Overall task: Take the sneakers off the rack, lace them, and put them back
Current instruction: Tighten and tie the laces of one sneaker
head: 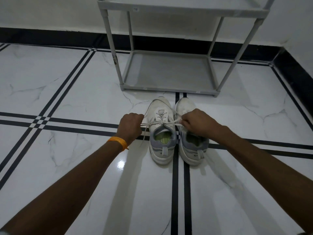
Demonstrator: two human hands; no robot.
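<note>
- Laces (153, 123) on the left sneaker (160, 131) are being drawn tight; we judge the knot near the top eyelets to be the step in hand.
- We should pull both ends evenly and outward, level with the floor (67, 82), so the knot seats at the middle and the shoe does not slide.
- Our left hand (131, 123) is closed on the lace strands to the left of the shoe; our right hand (196, 122) pinches the other end just right of the knot, above the right sneaker (191, 133).
- Both sneakers stand side by side on the floor, toes toward the rack (169, 73), between our hands.
- Whether the right sneaker is laced we cannot tell; our hand covers it.
</note>
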